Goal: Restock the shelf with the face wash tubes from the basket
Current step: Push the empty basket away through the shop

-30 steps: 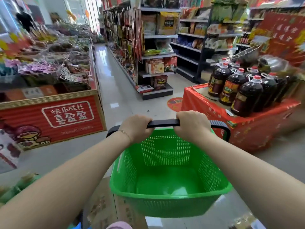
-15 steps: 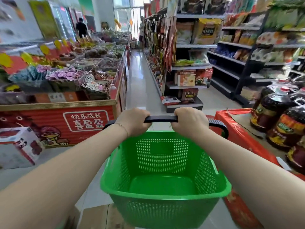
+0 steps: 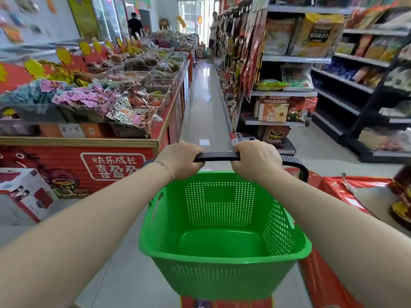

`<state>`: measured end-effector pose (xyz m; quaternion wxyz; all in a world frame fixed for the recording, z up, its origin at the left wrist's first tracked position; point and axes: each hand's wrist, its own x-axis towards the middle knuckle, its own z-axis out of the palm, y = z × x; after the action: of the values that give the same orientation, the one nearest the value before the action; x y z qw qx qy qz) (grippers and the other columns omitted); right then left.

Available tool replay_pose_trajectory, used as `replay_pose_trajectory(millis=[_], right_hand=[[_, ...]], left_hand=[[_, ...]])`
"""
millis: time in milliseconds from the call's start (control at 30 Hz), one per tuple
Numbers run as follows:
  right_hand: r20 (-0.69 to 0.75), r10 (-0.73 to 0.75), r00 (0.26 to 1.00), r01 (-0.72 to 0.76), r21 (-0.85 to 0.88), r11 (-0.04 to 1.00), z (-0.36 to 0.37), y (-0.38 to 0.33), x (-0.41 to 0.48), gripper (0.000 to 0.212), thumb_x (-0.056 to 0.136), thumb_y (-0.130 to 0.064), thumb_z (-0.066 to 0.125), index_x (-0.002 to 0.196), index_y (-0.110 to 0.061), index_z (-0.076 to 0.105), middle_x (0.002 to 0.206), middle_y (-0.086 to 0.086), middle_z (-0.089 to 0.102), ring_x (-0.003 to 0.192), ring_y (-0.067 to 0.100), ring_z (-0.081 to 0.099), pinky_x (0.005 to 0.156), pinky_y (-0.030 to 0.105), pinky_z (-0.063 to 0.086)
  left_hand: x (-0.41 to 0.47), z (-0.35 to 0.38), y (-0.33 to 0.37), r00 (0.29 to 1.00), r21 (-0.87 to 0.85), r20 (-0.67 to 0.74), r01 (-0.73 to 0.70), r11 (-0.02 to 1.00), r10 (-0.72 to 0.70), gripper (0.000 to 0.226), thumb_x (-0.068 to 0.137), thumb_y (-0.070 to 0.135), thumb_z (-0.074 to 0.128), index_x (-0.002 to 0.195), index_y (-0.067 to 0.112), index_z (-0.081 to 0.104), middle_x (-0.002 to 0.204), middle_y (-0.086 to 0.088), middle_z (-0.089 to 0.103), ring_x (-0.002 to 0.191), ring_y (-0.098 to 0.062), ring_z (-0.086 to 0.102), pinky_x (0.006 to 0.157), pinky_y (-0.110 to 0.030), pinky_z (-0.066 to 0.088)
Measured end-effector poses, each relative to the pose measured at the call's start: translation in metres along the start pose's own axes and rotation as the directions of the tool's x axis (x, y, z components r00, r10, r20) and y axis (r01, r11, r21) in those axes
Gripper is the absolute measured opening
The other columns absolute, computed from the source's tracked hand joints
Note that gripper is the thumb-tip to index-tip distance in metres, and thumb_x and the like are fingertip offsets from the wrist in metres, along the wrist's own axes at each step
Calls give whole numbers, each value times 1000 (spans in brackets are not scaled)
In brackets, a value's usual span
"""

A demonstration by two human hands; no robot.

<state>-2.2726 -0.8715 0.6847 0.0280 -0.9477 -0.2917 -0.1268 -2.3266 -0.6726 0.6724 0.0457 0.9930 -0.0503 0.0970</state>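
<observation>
Green perforated plastic forms the basket (image 3: 220, 196), which sits centre-frame between the person's two outstretched forearms. Its open mouth faces the camera, so the latticed walls and smooth floor are in full view. A black handle (image 3: 216, 156) arches over the far rim.

Left hand (image 3: 180, 160): fingers curled over the handle's left portion, gripping it; a thin bracelet (image 3: 165, 167) crosses the wrist. Right hand (image 3: 258, 160): fingers wrapped over the handle just right of centre, also gripping it. A short bare stretch of handle separates the two hands.

Ahead runs a glossy tiled aisle (image 3: 204, 101). To the left stands a bulk snack counter (image 3: 124, 142) heaped with wrapped sweets, its red front panel (image 3: 111, 166) bearing white Chinese characters. A printed carton (image 3: 26, 194) rests on the floor beside it. To the right, a shelving unit (image 3: 284, 93) carries bagged and boxed foods, with dark shelves (image 3: 347, 83) beyond it. A red-covered display table (image 3: 333, 185) lies just beside the basket's right wall.

At the far end stand a person in a dark top (image 3: 134, 25) and a second person (image 3: 213, 34) near the shelf end, both too small for detail.
</observation>
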Motion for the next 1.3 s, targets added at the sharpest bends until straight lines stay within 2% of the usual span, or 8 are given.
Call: replay_pose_trajectory(millis=[100, 233, 533, 667, 800, 967, 1167, 1300], right_hand=[[21, -16, 1000, 16, -3, 1000, 19, 8, 73, 15, 83, -32, 54, 83, -17, 56, 75, 1, 56, 71, 29, 58, 58, 31, 42], [48, -45, 998, 45, -2, 999, 39, 13, 170, 15, 82, -31, 55, 81, -16, 56, 77, 3, 60, 71, 30, 59, 58, 32, 45], [19, -100, 995, 101, -14, 995, 84, 37, 342, 19, 85, -31, 55, 75, -16, 49, 70, 2, 55, 67, 31, 58, 59, 33, 45], [0, -117, 993, 117, -9, 993, 119, 60, 419, 21, 86, -32, 54, 74, -17, 48, 70, 1, 53, 68, 30, 56, 59, 33, 45], [-15, -133, 991, 133, -18, 991, 148, 92, 510, 20, 89, -34, 53, 78, -18, 49, 71, 0, 50, 68, 29, 52, 59, 33, 43], [19, -132, 991, 131, 38, 991, 171, 132, 625, 19, 88, -30, 53, 74, -16, 49, 63, -1, 48, 65, 29, 55, 59, 33, 50], [-3, -164, 986, 164, 26, 986, 195, 166, 745, 19, 88, -31, 53, 79, -15, 56, 70, 2, 55, 69, 30, 58, 58, 32, 46], [-15, -168, 986, 168, 2, 986, 221, 187, 824, 20, 89, -30, 51, 75, -17, 49, 66, 0, 49, 66, 30, 54, 56, 31, 41]], left_hand=[[58, 12, -41, 999, -29, 24, 28, 999, -27, 23, 94, 35, 49, 73, 25, 47, 68, 8, 50, 70, -21, 54, 59, -29, 38], [132, 20, -98, 997, -54, 25, 76, 996, -74, 31, 94, 35, 49, 65, 27, 39, 67, 8, 48, 68, -20, 52, 58, -29, 35], [272, 33, -188, 997, -36, 21, 80, 996, -79, 21, 96, 35, 48, 77, 25, 49, 67, 8, 48, 70, -20, 53, 59, -29, 36], [346, 52, -221, 995, -18, 36, 95, 995, -94, 27, 96, 37, 48, 71, 27, 43, 67, 6, 48, 74, -24, 56, 61, -30, 41], [436, 69, -255, 992, 20, 15, 123, 992, -123, 24, 96, 36, 48, 74, 27, 44, 68, 6, 47, 68, -21, 51, 58, -29, 36], [550, 82, -299, 984, -5, 30, 176, 984, -176, 26, 92, 33, 49, 69, 26, 42, 68, 3, 49, 72, -27, 57, 58, -30, 39], [661, 95, -349, 984, -6, 29, 174, 985, -174, 21, 94, 31, 49, 74, 25, 45, 64, 7, 42, 67, -24, 49, 60, -30, 38], [735, 113, -390, 984, -2, 8, 176, 984, -176, 23, 93, 34, 49, 72, 25, 43, 65, 5, 43, 68, -27, 52, 59, -31, 39]])
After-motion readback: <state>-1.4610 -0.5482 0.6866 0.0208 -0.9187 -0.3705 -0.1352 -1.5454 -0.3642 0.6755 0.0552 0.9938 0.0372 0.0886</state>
